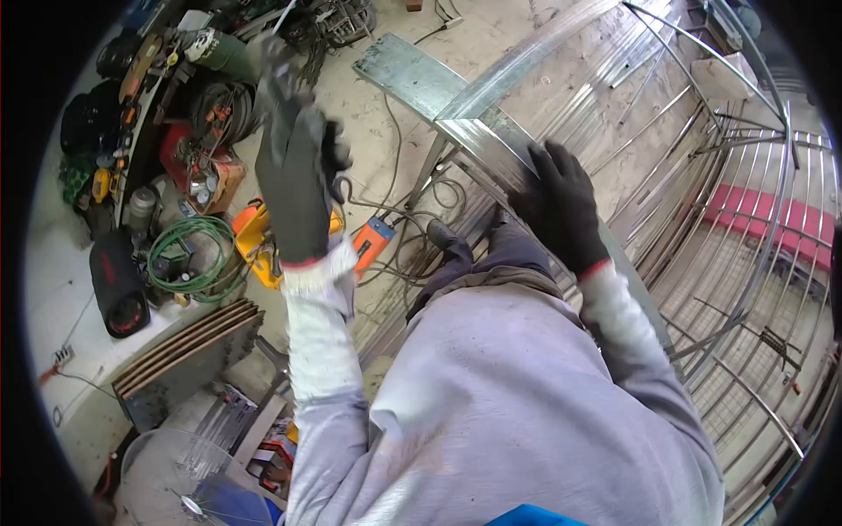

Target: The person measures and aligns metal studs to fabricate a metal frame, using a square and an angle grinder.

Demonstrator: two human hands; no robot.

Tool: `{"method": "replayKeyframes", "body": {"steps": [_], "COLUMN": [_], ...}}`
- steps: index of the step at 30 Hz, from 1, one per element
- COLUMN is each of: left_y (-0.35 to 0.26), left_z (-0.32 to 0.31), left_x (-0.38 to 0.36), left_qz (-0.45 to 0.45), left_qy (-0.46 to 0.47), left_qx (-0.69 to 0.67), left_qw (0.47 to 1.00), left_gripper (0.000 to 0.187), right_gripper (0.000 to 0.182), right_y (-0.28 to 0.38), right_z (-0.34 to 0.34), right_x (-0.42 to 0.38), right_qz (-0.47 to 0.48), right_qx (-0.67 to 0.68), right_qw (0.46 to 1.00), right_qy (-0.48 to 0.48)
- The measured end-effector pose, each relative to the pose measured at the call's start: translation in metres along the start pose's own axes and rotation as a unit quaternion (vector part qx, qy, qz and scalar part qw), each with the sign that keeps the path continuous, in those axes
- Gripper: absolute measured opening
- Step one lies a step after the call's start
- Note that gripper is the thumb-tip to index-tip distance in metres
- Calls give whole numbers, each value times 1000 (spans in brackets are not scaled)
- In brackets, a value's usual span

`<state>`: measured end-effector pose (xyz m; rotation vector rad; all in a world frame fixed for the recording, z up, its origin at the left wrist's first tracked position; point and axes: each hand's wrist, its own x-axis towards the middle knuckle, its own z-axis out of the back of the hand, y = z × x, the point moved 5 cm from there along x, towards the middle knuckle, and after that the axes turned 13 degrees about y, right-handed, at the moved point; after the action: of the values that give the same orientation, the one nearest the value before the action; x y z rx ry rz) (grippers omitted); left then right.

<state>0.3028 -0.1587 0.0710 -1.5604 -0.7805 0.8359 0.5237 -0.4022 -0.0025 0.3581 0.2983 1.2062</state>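
Observation:
My left hand (300, 180), in a dark work glove with a red cuff edge, is raised on the left above the floor. Its long fingers point up and away, their tips smeared by motion, and nothing shows in its grip. My right hand (561, 210), gloved the same way, has its fingers apart over the near end of a shiny metal tube (495, 145). A second flat metal bar (412, 74) meets a long curved metal bar (526, 57) there, forming a joint. An orange power tool (373, 245) lies on the floor between my hands, its cable coiled beside it.
A yellow case (256, 245) and a coiled green hose (195, 259) lie to the left. Stacked boards (189, 355) and a fan (193, 482) stand nearer. Metal rods and a barred metal frame (754, 228) fill the right side.

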Motion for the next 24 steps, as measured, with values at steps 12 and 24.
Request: {"method": "replayKeyframes", "body": {"steps": [12, 24], "left_y": [116, 174], "left_z": [-142, -165], "left_x": [255, 278], "left_qz": [-26, 117], "left_qy": [313, 502], "left_qx": [559, 652], "left_qw": [767, 556], "left_gripper": [42, 73], "right_gripper": [88, 78], "right_y": [-57, -62], "right_z": [-3, -5], "right_x": [-129, -129], "right_qz": [-192, -184], "right_qx": [-77, -46], "right_qw": [978, 982], "right_qy": [40, 18]}}
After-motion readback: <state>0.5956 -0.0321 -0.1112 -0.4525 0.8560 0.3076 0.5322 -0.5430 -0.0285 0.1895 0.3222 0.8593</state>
